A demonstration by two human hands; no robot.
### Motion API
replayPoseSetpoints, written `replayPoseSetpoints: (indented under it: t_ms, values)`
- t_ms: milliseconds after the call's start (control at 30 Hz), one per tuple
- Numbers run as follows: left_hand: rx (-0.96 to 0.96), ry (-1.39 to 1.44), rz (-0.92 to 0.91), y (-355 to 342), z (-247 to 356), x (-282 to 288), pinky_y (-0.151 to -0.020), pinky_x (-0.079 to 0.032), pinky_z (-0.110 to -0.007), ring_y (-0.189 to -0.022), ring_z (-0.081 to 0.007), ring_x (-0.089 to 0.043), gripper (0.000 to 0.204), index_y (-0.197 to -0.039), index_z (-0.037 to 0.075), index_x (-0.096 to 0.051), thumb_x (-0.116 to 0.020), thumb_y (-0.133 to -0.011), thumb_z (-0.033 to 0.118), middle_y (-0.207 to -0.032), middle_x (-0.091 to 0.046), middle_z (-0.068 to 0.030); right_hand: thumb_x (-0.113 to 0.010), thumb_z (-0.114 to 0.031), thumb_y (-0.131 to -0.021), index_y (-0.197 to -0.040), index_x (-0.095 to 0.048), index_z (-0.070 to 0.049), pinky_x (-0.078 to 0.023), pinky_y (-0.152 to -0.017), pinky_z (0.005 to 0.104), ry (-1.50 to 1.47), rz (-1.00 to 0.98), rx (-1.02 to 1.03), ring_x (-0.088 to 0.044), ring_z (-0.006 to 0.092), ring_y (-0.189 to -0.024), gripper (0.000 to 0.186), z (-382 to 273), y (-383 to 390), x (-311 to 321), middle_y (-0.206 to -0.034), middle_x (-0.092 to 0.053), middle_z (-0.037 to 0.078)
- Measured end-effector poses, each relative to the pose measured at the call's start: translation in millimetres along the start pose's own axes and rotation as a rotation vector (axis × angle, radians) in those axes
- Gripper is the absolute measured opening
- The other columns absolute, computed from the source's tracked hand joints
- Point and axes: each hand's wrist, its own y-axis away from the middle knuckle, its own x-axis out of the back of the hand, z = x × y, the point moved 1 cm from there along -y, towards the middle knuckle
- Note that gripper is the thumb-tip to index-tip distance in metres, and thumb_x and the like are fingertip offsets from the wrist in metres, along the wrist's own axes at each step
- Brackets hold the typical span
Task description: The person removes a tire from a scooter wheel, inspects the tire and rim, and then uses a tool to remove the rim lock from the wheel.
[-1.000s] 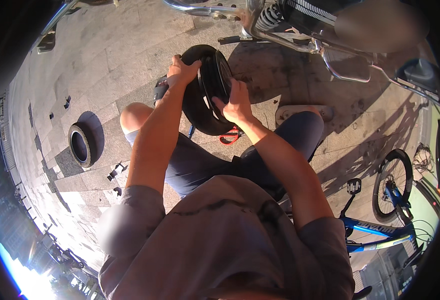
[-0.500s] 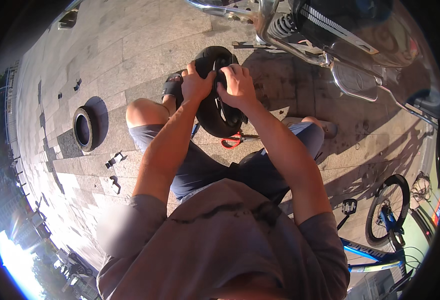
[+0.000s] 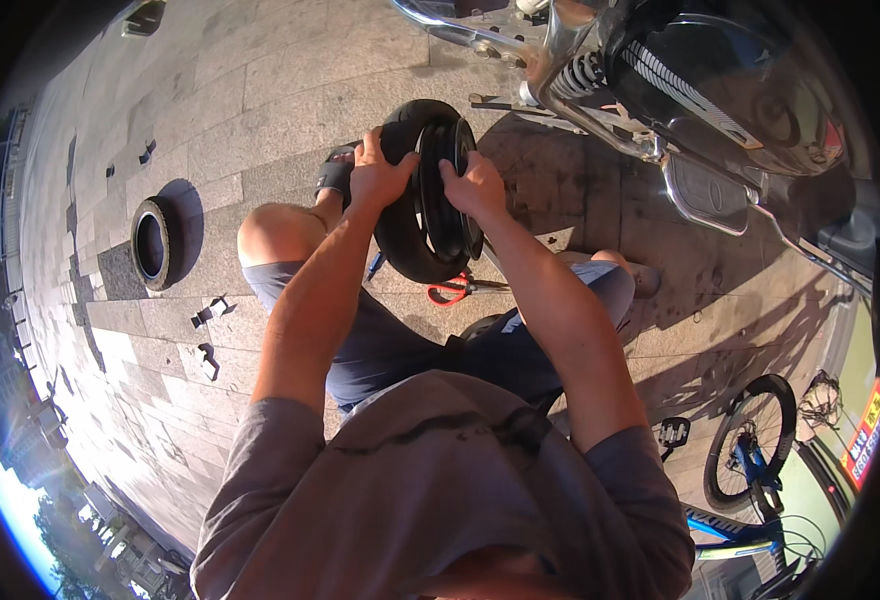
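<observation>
A thick black tire point(image 3: 415, 255) stands between my knees, a black rim point(image 3: 468, 235) partly inside its right side, with a dark gap between them. My left hand point(image 3: 382, 175) grips the tire’s upper left, fingers over the tread and thumb toward the gap. My right hand point(image 3: 472, 188) is closed on the rim’s right part, thumb pointing up along it. Below the tire lies a red-handled tool point(image 3: 447, 290), its far end partly hidden by my right forearm, and a small blue tool point(image 3: 374, 265) shows beside it.
A loose tire point(image 3: 152, 240) lies at the left near small dark pieces point(image 3: 208, 310). A motorbike point(image 3: 720, 90) with chrome bars and a spring fills the upper right. A blue bicycle point(image 3: 740, 460) lies or stands at the lower right, beside a coil of wire point(image 3: 820, 400).
My hands have shifted on the wheel: the right one went up over the gap, then back right onto the rim. The whole view has also shifted slightly, showing more of the motorbike.
</observation>
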Motion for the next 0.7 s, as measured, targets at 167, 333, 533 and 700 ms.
replayPoseSetpoints:
  t_ms: [167,333,533,700]
  values:
    - [0.008,0.023,-0.038,-7,-6,5,-0.093,-0.049,-0.048,-0.114,-0.0423,-0.057,0.086,-0.139,0.011,-0.037,-0.075,-0.073,0.049,-0.127,-0.051,-0.0265,-0.068,-0.025,-0.081,-0.112,-0.048,-0.006,-0.049,-0.084,0.0482,0.155,0.347,0.519,-0.055,0.0400,-0.104,0.041,4,6,-2,-0.107,-0.054,0.018]
    - [0.053,-0.021,-0.057,-11,-1,5,-0.095,-0.049,-0.047,-0.114,-0.0420,-0.057,0.086,-0.139,0.010,-0.038,-0.074,-0.073,0.051,-0.129,-0.050,-0.0266,-0.069,-0.021,-0.077,-0.119,-0.048,-0.010,-0.046,-0.090,0.0483,0.126,0.267,0.475,-0.051,0.0389,-0.113,0.048,-13,13,6,-0.113,-0.053,0.017]
    - [0.091,-0.080,-0.106,-15,12,7,-0.097,-0.048,-0.046,-0.119,-0.0409,-0.056,0.089,-0.142,0.010,-0.036,-0.071,-0.075,0.057,-0.134,-0.047,-0.0259,-0.070,-0.028,-0.075,-0.100,-0.067,-0.013,-0.034,-0.105,0.0481,0.432,-0.010,1.103,-0.044,0.0291,-0.125,0.029,-13,30,10,-0.115,-0.058,0.007]
    - [0.057,-0.073,-0.122,-19,5,4,-0.099,-0.047,-0.045,-0.122,-0.0407,-0.054,0.090,-0.143,0.009,-0.035,-0.070,-0.074,0.055,-0.136,-0.047,-0.0260,-0.069,-0.040,-0.074,-0.074,-0.074,-0.020,-0.030,-0.110,0.0432,0.730,-0.240,1.531,-0.051,0.0198,-0.112,0.020,-27,18,19,-0.087,-0.066,-0.007]
